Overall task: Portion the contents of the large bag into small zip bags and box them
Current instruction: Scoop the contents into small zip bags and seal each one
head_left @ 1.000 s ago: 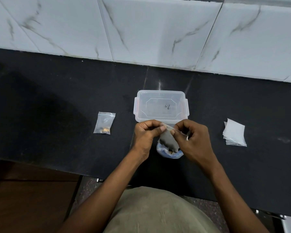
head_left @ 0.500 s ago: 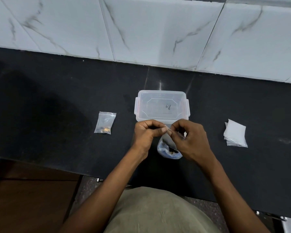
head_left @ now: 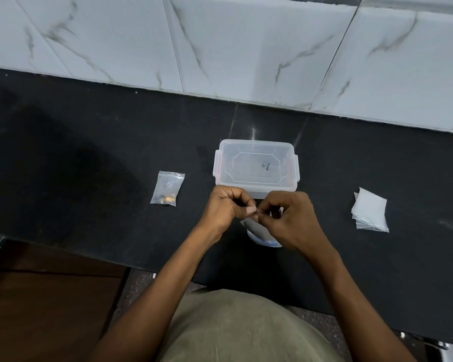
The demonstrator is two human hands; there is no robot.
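Nearest the bench's front edge, the person's left hand [head_left: 224, 209] and right hand [head_left: 289, 220] meet thumb to fingertip, both pinching the top of a small zip bag [head_left: 256, 227] that hangs between them. Below it, mostly hidden by the right hand, sits a rounded pale shape with a blue rim [head_left: 266, 241], probably the large bag or its holder; what it holds cannot be made out. The step in hand looks like pressing the zip seal along its length. The risk is a seal closed only partway: the fingers are bunched at one spot, so a gap left elsewhere would let the contents spill when the bag is tipped into the box. A slip could also drop it back onto the container beneath.

Further back, a filled zip bag [head_left: 167, 188] lies flat towards the left, and a stack of empty zip bags [head_left: 369, 214] lies towards the right. Just beyond the hands, the clear plastic box [head_left: 255, 165] stands near the bench's middle with its clip lid on, so it must be opened before boxing.
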